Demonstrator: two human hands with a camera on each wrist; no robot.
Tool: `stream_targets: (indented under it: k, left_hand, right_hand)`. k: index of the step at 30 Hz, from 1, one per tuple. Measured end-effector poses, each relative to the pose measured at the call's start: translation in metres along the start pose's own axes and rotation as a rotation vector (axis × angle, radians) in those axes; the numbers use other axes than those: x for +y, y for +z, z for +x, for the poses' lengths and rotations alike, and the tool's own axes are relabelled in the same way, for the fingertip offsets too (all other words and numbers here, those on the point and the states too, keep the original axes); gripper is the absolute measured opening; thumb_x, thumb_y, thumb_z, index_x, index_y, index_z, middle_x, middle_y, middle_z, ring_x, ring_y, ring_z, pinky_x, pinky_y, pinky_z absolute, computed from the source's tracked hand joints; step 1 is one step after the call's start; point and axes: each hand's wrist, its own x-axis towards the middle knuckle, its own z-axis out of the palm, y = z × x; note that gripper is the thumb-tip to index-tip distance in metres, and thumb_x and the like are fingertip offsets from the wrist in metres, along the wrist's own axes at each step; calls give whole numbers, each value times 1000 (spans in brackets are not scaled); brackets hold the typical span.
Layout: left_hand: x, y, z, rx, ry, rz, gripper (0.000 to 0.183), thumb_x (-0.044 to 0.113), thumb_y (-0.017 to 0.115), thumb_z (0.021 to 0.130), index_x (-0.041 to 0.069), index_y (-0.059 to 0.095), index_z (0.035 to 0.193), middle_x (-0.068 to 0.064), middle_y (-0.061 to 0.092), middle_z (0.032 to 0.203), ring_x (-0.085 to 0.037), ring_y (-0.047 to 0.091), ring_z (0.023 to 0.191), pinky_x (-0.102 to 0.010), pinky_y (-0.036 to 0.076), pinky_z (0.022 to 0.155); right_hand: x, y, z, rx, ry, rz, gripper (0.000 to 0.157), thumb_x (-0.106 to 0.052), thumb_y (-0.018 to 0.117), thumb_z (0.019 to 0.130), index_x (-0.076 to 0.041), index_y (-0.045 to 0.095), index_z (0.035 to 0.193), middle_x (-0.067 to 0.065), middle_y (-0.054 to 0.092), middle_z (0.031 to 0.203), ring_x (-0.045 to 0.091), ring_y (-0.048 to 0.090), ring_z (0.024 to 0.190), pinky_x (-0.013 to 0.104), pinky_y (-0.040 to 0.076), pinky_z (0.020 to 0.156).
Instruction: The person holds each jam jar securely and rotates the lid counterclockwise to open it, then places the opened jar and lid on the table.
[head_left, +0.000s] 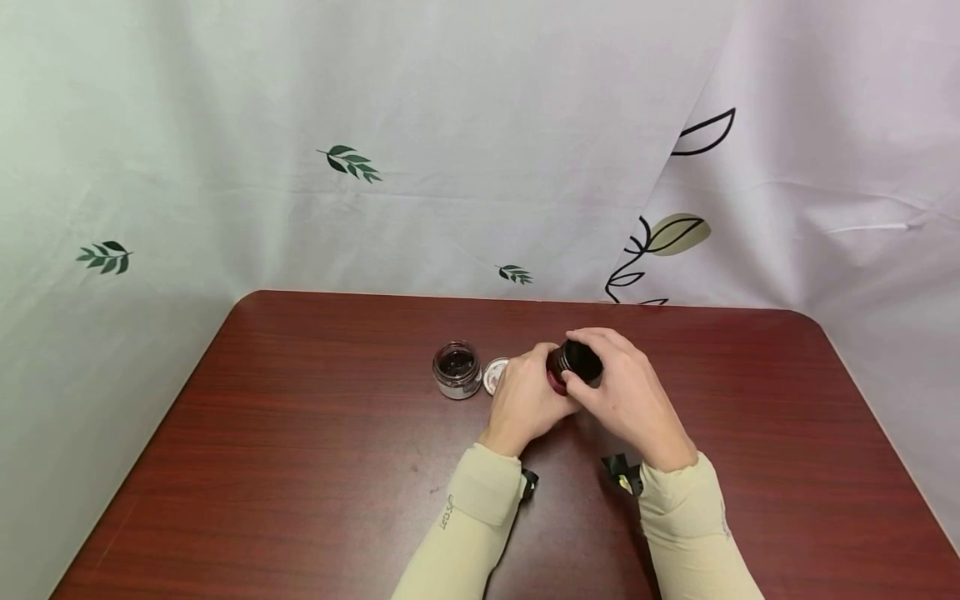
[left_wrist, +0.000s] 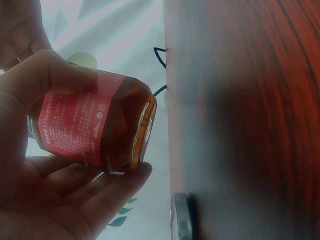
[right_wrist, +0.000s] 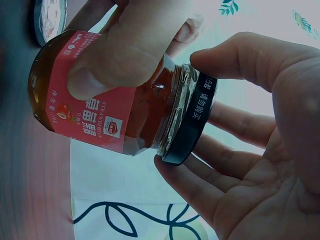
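Note:
A strawberry jam jar (right_wrist: 95, 112) with a red label and amber-red contents is held tilted above the table. My left hand (head_left: 527, 402) grips it round the body, thumb across the label. At the jar's mouth, my right hand (head_left: 632, 396) holds the black lid (right_wrist: 192, 122) by its rim between thumb and fingers. Some of the glass neck shows beside the lid in the right wrist view. From the head, most of the jar is hidden behind both hands, and the lid's dark top faces up and right.
Left of my hands, an uncovered glass jar (head_left: 458, 389) with dark contents stands on the reddish-brown wooden table (head_left: 315, 433). Between that jar and my left hand lies a loose round lid (head_left: 492, 375), partly covered by the hand. A white leaf-patterned curtain (head_left: 465, 108) hangs behind the table.

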Motion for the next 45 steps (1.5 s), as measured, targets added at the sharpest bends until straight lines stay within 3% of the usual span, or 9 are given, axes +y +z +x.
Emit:
stream_targets:
  k: [19,40,45]
  left_hand:
    - [-2,1,1,11,18,7,52,38,84,72,9,66,111,-1,69,93,-18,69,84,-31,55,73]
    - [-3,-2,1,16,-35,-21,48,33,82,72,9,66,111,-1,70,90,-18,67,80,-31,53,68]
    - [-4,-1,1,10,-38,-28,48,32,82,71,9,66,111,0,69,90,-16,67,80,-30,53,68]
  right_hand:
    - [1,0,0,14,0,21,43,-7,75,82,-6,68,124,8,64,123,24,61,112,43,48,95]
    - [3,-3,-2,29,12,8,41,-9,75,84,-8,68,124,8,63,123,26,61,114,45,47,95]
    - [3,-4,-2,42,7,1,41,-9,75,84,-8,68,124,8,63,124,25,61,107,42,48,89]
